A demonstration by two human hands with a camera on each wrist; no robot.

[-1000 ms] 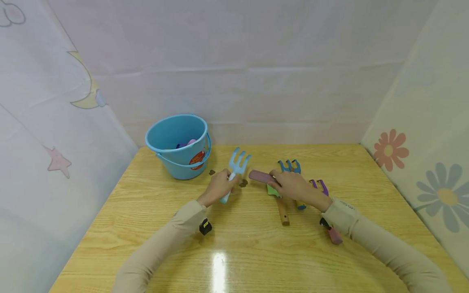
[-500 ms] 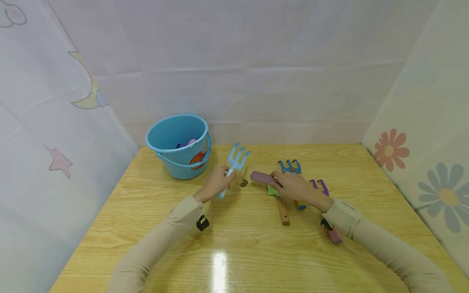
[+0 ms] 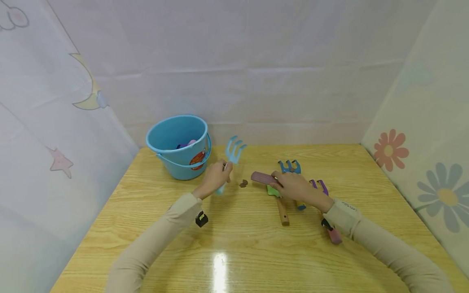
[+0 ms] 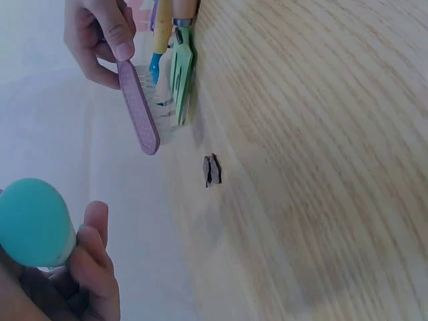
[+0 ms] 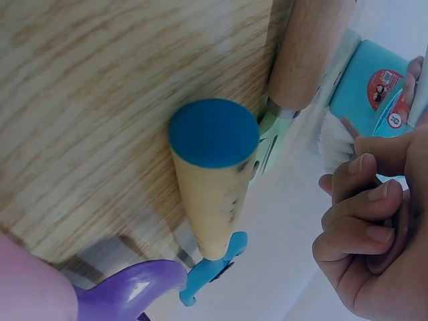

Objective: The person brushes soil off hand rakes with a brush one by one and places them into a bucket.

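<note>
My left hand (image 3: 216, 175) grips a light blue garden hand fork (image 3: 231, 159) by its handle, tines pointing up and away, just right of the bucket. In the left wrist view the handle's teal rounded end (image 4: 35, 221) sticks out of the fist. My right hand (image 3: 294, 187) holds a mauve brush (image 3: 261, 178) by one end, its pale bristles (image 4: 148, 83) facing the tools beside it. Between the hands, small brown pieces (image 3: 243, 183) lie on the table. Below the right hand is a green fork (image 3: 272, 190) with a wooden handle.
A blue bucket (image 3: 183, 167) with purple and pink things inside stands at the table's back left. Around the right forearm lie a blue fork (image 3: 289, 167) with a yellow handle and a purple fork (image 3: 323, 187) with a pink handle. Cloth walls (image 3: 234, 81) enclose the table (image 3: 176, 252).
My left hand has risen and shifted slightly left with the hand fork, away from the brown pieces, and covers the spot where another brown piece showed. The right hand stays nearly still with the brush.
</note>
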